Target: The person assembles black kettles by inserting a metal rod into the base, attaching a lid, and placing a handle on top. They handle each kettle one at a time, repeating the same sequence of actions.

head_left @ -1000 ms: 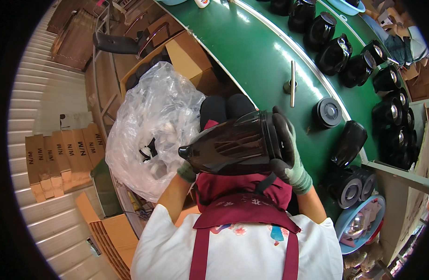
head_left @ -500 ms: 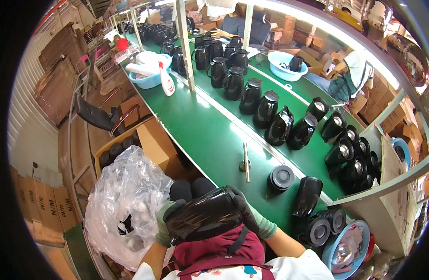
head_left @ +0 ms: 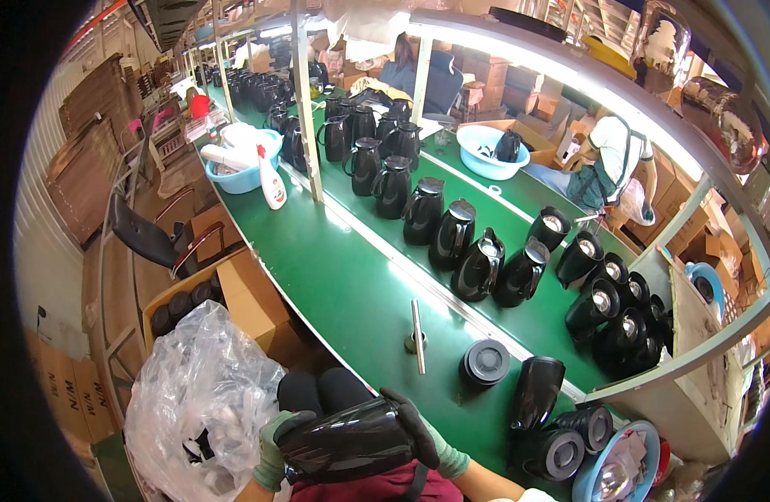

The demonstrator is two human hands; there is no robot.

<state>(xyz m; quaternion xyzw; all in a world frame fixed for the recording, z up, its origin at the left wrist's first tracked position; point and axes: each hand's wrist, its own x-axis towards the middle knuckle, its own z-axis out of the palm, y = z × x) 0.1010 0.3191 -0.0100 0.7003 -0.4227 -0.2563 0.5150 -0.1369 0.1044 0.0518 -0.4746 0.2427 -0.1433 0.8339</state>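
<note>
A glossy black jug body lies on its side across my lap, held between both hands. My left hand, in a green glove with dark fingers, grips its left end. At the other end, my right hand wraps round it in a like glove. On the green bench ahead are a metal rod on a small round base and grey round lids, apparently stacked. Another black jug body stands to the right. Beside it, several black cylinders with grey round ends lie tilted.
Several black jugs line the green bench; open-topped ones cluster at right. A blue basin sits at lower right. On the left are a clear plastic bag, a cardboard box and a chair. A person works across.
My view has tilted and turned, so the bench things sit lower and further left. Both hands keep hold of the jug body, which shows little change in pose.
</note>
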